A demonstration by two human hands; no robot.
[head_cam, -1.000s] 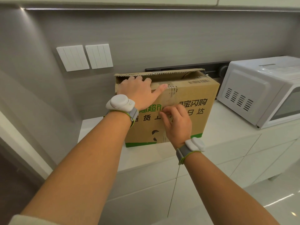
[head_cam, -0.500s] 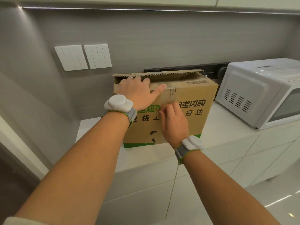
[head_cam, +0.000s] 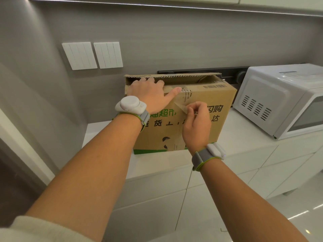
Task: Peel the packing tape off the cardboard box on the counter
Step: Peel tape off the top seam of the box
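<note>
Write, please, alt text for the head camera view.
A right hand pinches clear packing tape lifting off a cardboard box on a white counter, while the left hand presses flat on the box top.

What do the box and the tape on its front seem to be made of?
Box: corrugated cardboard, matte brown; the fluted edge shows along the raised top flap. Tape: probably thin clear plastic film, glossy; the print shows through it and it wrinkles where the right hand pinches its lifted end.
</note>
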